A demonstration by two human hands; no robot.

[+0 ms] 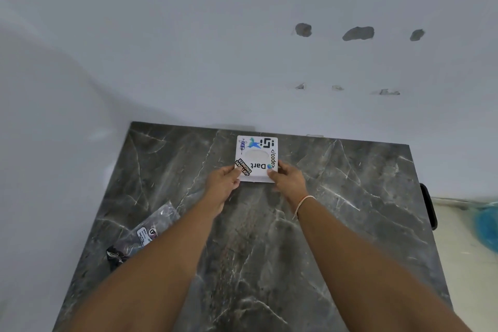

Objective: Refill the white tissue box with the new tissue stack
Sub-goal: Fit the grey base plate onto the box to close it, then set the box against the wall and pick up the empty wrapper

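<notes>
The white tissue box point(256, 157) stands near the far edge of a dark marble table point(336, 197). Its square lid carries several stickers and has an oval opening in the middle with white showing inside. My left hand point(224, 183) grips the box at its near left corner, thumb on the lid. My right hand point(287, 180) grips the near right corner the same way. Both arms reach straight forward across the table. No loose tissue stack shows.
A crumpled clear plastic wrapper point(145, 232) with a label lies on the table's left side, beside my left forearm. A white wall rises just behind the table. A black object point(429, 205) hangs off the table's right edge, with something blue point(487, 226) on the floor beyond.
</notes>
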